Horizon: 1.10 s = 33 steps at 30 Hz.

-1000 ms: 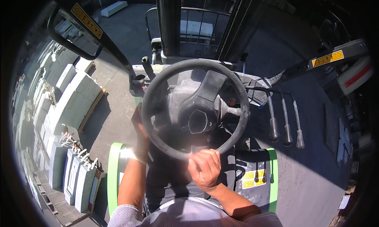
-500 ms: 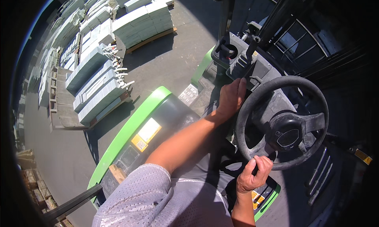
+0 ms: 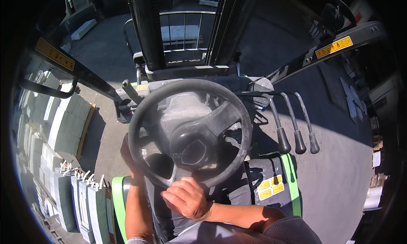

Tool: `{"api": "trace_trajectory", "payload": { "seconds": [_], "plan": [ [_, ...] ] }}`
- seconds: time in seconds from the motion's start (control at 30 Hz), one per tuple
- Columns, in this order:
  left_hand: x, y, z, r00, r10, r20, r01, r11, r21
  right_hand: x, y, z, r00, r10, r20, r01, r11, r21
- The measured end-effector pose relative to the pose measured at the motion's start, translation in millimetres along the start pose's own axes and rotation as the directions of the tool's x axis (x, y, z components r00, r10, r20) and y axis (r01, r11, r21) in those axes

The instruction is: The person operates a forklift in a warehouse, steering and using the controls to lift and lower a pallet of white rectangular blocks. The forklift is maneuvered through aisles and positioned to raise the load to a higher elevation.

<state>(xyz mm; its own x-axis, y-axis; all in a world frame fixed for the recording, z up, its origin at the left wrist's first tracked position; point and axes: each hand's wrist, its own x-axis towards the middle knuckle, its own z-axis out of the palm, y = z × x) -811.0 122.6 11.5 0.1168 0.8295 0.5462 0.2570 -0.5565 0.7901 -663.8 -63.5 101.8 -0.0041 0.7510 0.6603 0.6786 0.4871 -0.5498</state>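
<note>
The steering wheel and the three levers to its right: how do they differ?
The steering wheel is a broad dark ring with a central hub; the levers are slim, bent grey rods ending in dark knobs.
The right hand curls at the steering wheel's lower rim, while no hand touches the levers.
Both have dark gripping surfaces.

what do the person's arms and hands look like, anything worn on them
The right hand is bare, with no glove, ring or watch showing. The right sleeve is greyish, of dotted, mesh-like fabric. The left forearm is bare too; the left hand is too shaded for detail.
</note>
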Motion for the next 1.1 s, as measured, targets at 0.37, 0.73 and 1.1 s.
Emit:
{"api": "trace_trajectory", "payload": {
  "seconds": [0.37,0.73,1.1],
  "plan": [
    [47,-4,9,0.968,-0.242,-0.057,0.241,0.97,-0.034,196,75,-24,0.939,-0.186,-0.29,0.124,0.968,-0.22],
    [53,11,5,0.997,-0.078,-0.018,0.079,0.995,0.057,-3,-2,-56,0.994,0.105,-0.04,-0.11,0.985,-0.13],
    [54,12,2,0.939,-0.341,-0.055,0.342,0.94,0.006,197,67,-30,0.925,-0.159,-0.344,0.026,0.932,-0.362]
  ]
}}
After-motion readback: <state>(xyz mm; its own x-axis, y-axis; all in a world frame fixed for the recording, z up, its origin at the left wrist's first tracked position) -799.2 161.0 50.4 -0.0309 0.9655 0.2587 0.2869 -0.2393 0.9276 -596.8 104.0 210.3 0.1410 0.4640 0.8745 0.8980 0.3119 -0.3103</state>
